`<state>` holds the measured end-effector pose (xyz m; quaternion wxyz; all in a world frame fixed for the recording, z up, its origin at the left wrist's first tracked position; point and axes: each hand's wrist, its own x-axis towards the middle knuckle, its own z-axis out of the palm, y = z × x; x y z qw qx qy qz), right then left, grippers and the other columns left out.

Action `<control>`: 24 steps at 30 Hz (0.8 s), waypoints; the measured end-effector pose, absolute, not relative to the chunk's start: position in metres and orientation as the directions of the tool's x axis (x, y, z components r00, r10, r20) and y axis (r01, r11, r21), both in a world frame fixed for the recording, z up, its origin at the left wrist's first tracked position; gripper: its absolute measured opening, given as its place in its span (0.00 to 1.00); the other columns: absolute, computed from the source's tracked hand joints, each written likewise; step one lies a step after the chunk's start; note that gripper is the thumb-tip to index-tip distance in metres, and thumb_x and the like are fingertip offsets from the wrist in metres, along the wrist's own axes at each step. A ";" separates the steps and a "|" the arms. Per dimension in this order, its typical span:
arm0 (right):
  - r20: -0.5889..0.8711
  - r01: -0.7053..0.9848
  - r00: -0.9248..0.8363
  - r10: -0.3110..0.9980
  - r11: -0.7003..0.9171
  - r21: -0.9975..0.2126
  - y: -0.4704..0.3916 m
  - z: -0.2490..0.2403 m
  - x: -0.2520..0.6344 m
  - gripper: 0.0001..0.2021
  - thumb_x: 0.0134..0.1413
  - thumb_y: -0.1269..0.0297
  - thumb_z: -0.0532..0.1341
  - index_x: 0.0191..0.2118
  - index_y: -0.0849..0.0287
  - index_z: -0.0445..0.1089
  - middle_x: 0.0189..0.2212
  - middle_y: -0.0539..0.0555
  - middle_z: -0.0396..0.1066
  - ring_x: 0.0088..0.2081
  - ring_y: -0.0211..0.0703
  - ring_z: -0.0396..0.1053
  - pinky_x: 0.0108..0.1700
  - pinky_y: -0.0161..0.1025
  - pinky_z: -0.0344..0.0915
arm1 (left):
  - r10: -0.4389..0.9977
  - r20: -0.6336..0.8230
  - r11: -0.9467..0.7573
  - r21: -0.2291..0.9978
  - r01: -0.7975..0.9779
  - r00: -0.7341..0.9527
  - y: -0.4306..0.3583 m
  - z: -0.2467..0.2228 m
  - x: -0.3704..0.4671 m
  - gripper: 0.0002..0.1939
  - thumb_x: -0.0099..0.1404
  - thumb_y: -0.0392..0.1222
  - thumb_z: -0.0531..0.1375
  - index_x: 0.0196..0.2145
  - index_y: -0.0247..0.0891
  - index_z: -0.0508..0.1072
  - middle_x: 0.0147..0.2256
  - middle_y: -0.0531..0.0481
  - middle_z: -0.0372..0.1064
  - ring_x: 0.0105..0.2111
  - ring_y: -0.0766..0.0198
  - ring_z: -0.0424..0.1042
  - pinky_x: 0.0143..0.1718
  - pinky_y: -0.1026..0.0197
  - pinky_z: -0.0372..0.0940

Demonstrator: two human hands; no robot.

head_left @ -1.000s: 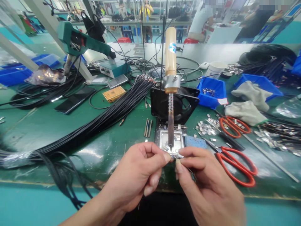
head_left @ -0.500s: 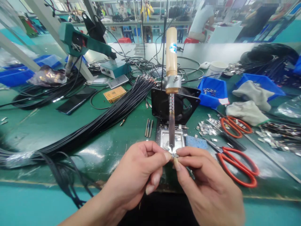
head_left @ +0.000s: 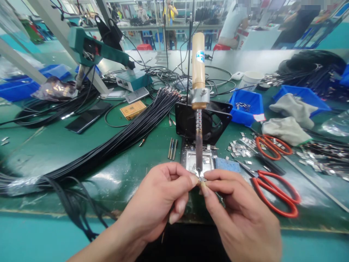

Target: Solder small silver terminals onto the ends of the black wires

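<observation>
A soldering iron (head_left: 199,65) with a wooden handle is clamped upright, tip down, over a small metal tray (head_left: 191,160). Just below its tip, my left hand (head_left: 169,193) and my right hand (head_left: 237,203) meet fingertip to fingertip, both pinched closed. Between them is a tiny shiny metal piece (head_left: 201,178); the fingertips mostly cover it. A thin strand hangs under my left hand. Behind the iron stands a black fan (head_left: 218,125). Right of the tray lies a blue sponge (head_left: 227,165).
A bundle of black cables (head_left: 117,142) runs across the left. Orange-handled scissors (head_left: 275,193), a second pair (head_left: 272,145), loose metal clips (head_left: 241,147) and pale gloves (head_left: 286,129) lie right. Blue bins (head_left: 247,105) stand behind. People are in the background.
Both hands keep nearly the same place at the iron's tip. The thin strand under my left hand now shows more clearly and hangs lower.
</observation>
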<state>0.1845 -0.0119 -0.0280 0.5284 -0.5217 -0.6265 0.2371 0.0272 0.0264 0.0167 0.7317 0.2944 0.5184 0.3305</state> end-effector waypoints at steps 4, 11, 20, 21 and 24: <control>0.408 0.408 0.110 0.906 0.333 -0.850 -0.012 -0.027 0.184 0.06 0.60 0.72 0.65 0.39 0.52 0.75 0.43 0.51 0.78 0.43 0.41 0.77 0.46 0.37 0.74 | 0.792 -0.563 0.605 0.777 -0.175 0.237 0.028 0.017 0.028 0.15 0.62 0.45 0.68 0.25 0.37 0.69 0.10 0.60 0.60 0.09 0.78 0.50 0.10 0.75 0.45; 0.410 0.406 0.118 0.904 0.333 -0.851 -0.010 -0.027 0.182 0.05 0.61 0.72 0.65 0.38 0.54 0.75 0.42 0.52 0.78 0.43 0.41 0.77 0.45 0.37 0.74 | 0.792 -0.560 0.603 0.778 -0.175 0.243 0.029 0.019 0.027 0.15 0.62 0.45 0.69 0.25 0.37 0.69 0.11 0.60 0.60 0.09 0.78 0.50 0.09 0.76 0.46; 0.445 0.404 0.089 0.891 0.376 -0.834 -0.008 -0.027 0.183 0.07 0.61 0.75 0.65 0.39 0.54 0.75 0.43 0.48 0.77 0.44 0.33 0.76 0.48 0.29 0.71 | 0.799 -0.549 0.594 0.786 -0.171 0.246 0.029 0.016 0.027 0.14 0.63 0.45 0.68 0.26 0.37 0.70 0.11 0.60 0.60 0.09 0.78 0.49 0.09 0.76 0.46; 0.443 0.402 0.089 0.892 0.375 -0.835 -0.008 -0.026 0.183 0.07 0.61 0.75 0.65 0.39 0.54 0.75 0.43 0.48 0.77 0.45 0.33 0.76 0.48 0.29 0.71 | 0.798 -0.549 0.594 0.786 -0.170 0.248 0.029 0.017 0.026 0.14 0.63 0.45 0.68 0.26 0.37 0.70 0.11 0.60 0.60 0.09 0.78 0.49 0.09 0.76 0.46; 0.436 0.392 0.091 0.895 0.370 -0.842 -0.009 -0.026 0.184 0.07 0.61 0.75 0.65 0.39 0.54 0.75 0.43 0.48 0.76 0.44 0.33 0.76 0.47 0.28 0.71 | 0.799 -0.547 0.593 0.787 -0.172 0.249 0.028 0.017 0.026 0.14 0.63 0.45 0.69 0.26 0.37 0.70 0.11 0.60 0.60 0.09 0.78 0.49 0.09 0.76 0.47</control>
